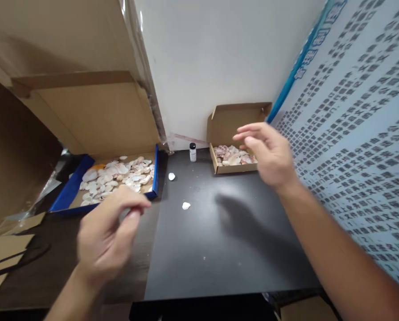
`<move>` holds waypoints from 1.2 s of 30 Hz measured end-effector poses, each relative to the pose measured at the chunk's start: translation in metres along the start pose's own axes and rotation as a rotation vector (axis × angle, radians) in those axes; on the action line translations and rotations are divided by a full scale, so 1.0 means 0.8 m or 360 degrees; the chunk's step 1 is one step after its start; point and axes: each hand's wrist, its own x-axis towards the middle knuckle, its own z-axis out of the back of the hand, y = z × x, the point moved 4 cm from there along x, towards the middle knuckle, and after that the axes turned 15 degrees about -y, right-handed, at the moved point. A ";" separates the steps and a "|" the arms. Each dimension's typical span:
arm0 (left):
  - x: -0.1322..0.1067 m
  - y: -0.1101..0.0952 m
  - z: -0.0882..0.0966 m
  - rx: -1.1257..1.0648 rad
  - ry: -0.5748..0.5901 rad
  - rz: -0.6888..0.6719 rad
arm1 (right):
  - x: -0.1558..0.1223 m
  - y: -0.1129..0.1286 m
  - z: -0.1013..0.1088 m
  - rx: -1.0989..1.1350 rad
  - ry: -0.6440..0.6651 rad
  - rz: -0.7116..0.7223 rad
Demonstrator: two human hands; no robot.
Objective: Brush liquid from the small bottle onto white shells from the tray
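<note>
My right hand (269, 154) hovers over the front right of a small cardboard box (236, 169) of shells. Its fingers reach forward, parted from the thumb, and no object shows in them. Blurred by motion, my left hand (107, 234) is in front of a blue-edged tray (156, 171) of pale shells (117, 171). Its fingers are curled and the thumb lies close to the index finger; whether anything sits between them is hidden. Two white shells lie on the black mat: one shell (186, 206) near the middle, another shell (171, 176) farther back.
A small black-capped bottle (193, 153) stands at the back of the black mat (199, 258). Tall cardboard (95, 116) rises behind the tray. A white wall (226, 53) closes the back, and a printed sheet (363, 133) the right. Cardboard pieces (8, 249) lie at left.
</note>
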 end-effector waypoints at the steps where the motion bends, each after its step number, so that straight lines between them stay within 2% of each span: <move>1: 0.013 0.003 -0.015 -0.0034 0.0068 -0.0002 | 0.003 -0.016 -0.007 -0.0082 0.0082 -0.0067; 4: 0.040 0.015 -0.063 -0.0024 0.0443 0.0094 | 0.006 -0.057 -0.018 -0.0342 0.0231 -0.0138; 7: 0.048 0.020 -0.099 0.0079 0.0731 0.0145 | 0.001 -0.080 -0.019 -0.0584 0.0324 -0.0072; 10: 0.048 0.013 -0.124 0.0079 0.0891 0.0064 | -0.007 -0.089 -0.016 -0.0754 0.0328 0.0115; 13: 0.046 0.007 -0.141 0.0020 0.0934 -0.0007 | -0.016 -0.091 -0.014 -0.0790 0.0299 0.0300; 18: 0.035 0.015 -0.149 -0.0060 0.0901 0.0014 | -0.027 -0.097 -0.020 -0.0824 0.0361 0.0422; 25: 0.018 0.004 -0.152 -0.0083 0.1100 -0.0108 | -0.035 -0.107 -0.031 -0.0809 0.0438 0.0460; 28: 0.018 0.002 -0.152 -0.0087 0.1117 -0.0107 | -0.037 -0.108 -0.031 -0.0792 0.0448 0.0458; 34: 0.024 0.024 -0.150 -0.0035 0.1052 0.0043 | -0.043 -0.095 -0.030 -0.0746 0.0399 0.0501; 36: 0.026 0.032 -0.151 0.0027 0.1092 0.0125 | -0.047 -0.088 -0.031 -0.0713 0.0388 0.0509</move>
